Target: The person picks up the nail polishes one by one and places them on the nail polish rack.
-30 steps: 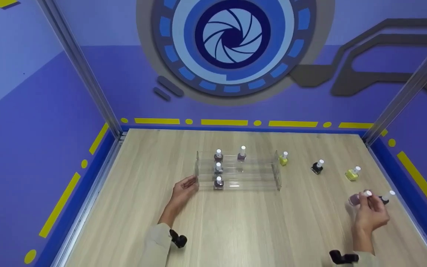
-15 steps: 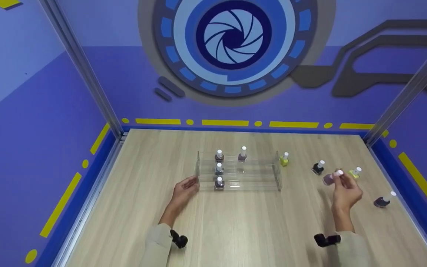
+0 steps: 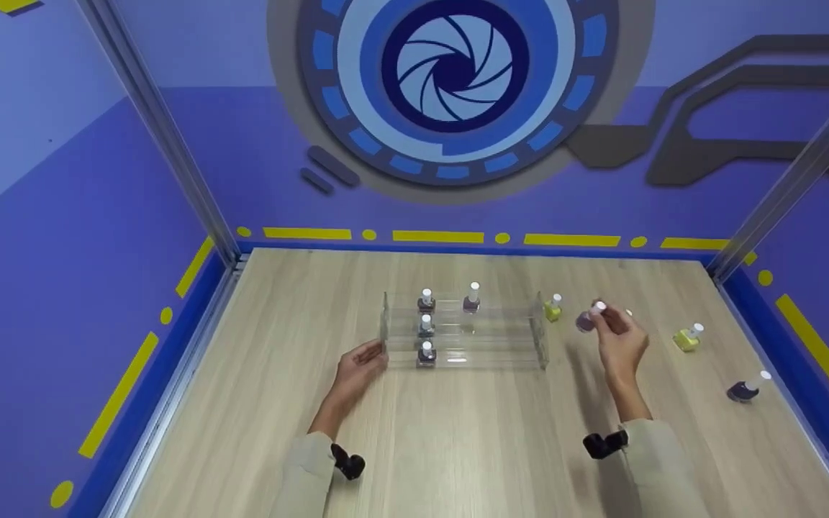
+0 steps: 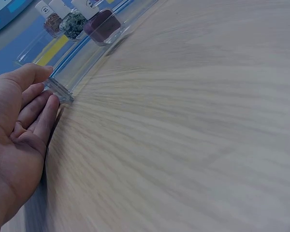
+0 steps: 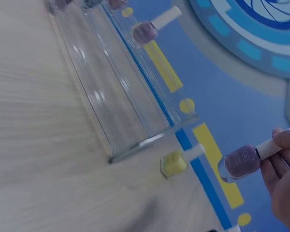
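Here, the right hand (image 3: pixel 622 347) pinched a mauve bottle (image 3: pixel 585 321) by its white cap (image 3: pixel 598 307), right of the clear rack (image 3: pixel 490 355), with a yellow bottle (image 3: pixel 552 310) between the two. The left hand (image 3: pixel 357 370) touched the rack's left end; whether it gripped, I couldn't tell.

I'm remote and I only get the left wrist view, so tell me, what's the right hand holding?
Observer: The right hand pinches a purple bottle by its white cap.
Operator: Does the rack hold more than the three I can see?
Observer: Yes, one more: a second purple bottle, in the back row.
Operator: And what's nearest outside its right end?
Observer: A yellow bottle, standing just past that end.
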Tool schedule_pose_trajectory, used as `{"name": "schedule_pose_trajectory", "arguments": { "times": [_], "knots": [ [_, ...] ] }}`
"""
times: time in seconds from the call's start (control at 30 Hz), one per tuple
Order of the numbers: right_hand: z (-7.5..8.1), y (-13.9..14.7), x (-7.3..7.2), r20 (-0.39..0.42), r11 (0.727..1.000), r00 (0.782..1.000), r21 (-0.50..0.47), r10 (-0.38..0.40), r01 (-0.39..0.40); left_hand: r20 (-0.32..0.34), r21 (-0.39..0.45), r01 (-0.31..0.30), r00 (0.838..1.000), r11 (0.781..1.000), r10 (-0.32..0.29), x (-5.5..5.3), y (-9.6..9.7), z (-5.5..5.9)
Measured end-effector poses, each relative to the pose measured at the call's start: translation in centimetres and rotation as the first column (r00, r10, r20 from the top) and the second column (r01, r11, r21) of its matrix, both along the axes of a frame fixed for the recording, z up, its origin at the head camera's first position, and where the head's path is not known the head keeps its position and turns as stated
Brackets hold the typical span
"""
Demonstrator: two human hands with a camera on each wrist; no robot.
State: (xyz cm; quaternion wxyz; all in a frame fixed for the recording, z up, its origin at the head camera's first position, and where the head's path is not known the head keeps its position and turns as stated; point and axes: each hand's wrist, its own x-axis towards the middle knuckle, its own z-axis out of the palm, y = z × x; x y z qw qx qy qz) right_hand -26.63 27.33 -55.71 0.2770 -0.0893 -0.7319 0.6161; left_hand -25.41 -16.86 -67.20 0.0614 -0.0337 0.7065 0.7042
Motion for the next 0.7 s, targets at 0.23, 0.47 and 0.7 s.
{"name": "schedule_pose_trajectory", "arguments": {
  "times": [0.23,0.47,0.7],
  "knots": [
    [3.0,-3.4,-0.2,0.011,0.99,0.993,0.085,0.114,-0.115,-0.008,-0.011,-0.005,1.0,1.0,0.005,-0.1,0.2,0.2],
    [3.5,-6.0,-1.0,0.057,0.959,0.968,0.133,0.244,-0.25,-0.001,-0.015,-0.01,1.0,1.0,0.01,-0.1,0.1,0.3],
    [2.6,-8.3,-1.6,0.044,0.903,0.92,0.179,0.389,-0.39,0.018,-0.007,0.003,1.0,1.0,-0.003,0.1,0.1,0.2]
  ]
}}
